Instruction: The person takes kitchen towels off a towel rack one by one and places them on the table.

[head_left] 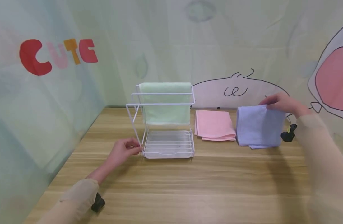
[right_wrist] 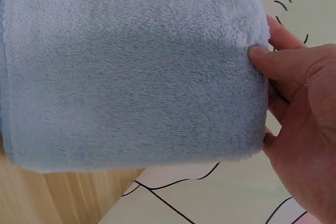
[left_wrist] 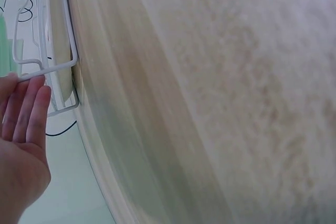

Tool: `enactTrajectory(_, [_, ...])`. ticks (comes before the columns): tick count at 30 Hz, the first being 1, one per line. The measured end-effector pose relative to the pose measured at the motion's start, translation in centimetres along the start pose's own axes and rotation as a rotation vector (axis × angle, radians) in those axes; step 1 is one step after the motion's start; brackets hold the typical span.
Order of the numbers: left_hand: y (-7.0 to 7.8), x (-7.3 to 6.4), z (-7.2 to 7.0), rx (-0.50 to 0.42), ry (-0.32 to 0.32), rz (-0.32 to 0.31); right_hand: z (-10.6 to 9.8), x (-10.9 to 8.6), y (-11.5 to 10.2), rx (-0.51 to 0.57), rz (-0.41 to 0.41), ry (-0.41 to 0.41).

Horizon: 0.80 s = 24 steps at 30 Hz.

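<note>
My left hand (head_left: pixel 126 149) pinches a wire at the front left lower corner of a white wire towel rack (head_left: pixel 161 104); the left wrist view shows thumb and fingers on that wire (left_wrist: pixel 39 73). A light green towel (head_left: pixel 165 109) hangs over the rack's rear bar. With thumb and fingers my right hand (head_left: pixel 281 102) pinches the top edge of a folded blue towel (head_left: pixel 259 126), which hangs upright with its lower edge close to the table. In the right wrist view the blue towel (right_wrist: pixel 136 72) fills most of the picture. A folded pink towel (head_left: pixel 214 124) lies between rack and blue towel.
A clear tray (head_left: pixel 168 144) sits in the rack's base. The wooden table (head_left: pixel 171 186) meets a printed curtain (head_left: pixel 160 46) at the back and left. The rack's two front bars (head_left: pixel 163 104) carry no towel.
</note>
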<state>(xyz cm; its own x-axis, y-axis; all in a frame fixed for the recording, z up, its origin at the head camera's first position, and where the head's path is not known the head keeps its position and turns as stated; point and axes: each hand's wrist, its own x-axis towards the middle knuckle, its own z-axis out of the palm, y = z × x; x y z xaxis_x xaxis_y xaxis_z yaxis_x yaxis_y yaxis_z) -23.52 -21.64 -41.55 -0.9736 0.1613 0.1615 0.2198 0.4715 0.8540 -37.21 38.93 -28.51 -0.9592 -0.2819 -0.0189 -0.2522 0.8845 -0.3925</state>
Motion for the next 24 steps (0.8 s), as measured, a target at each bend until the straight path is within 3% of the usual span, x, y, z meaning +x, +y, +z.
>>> enactTrajectory(12, [0.2, -0.1, -0.1, -0.002, 0.007, 0.015, 1.1, 2.1, 0.9, 0.052, 0.068, 0.083])
enactTrajectory(20, [0.2, -0.1, -0.2, -0.013, 0.002, 0.006, 3.2, 3.0, 2.1, 0.036, -0.026, 0.239])
enactTrajectory(24, [0.3, -0.2, -0.1, -0.024, -0.001, 0.011, 4.6, 2.8, 2.5, 0.049, -0.033, 0.251])
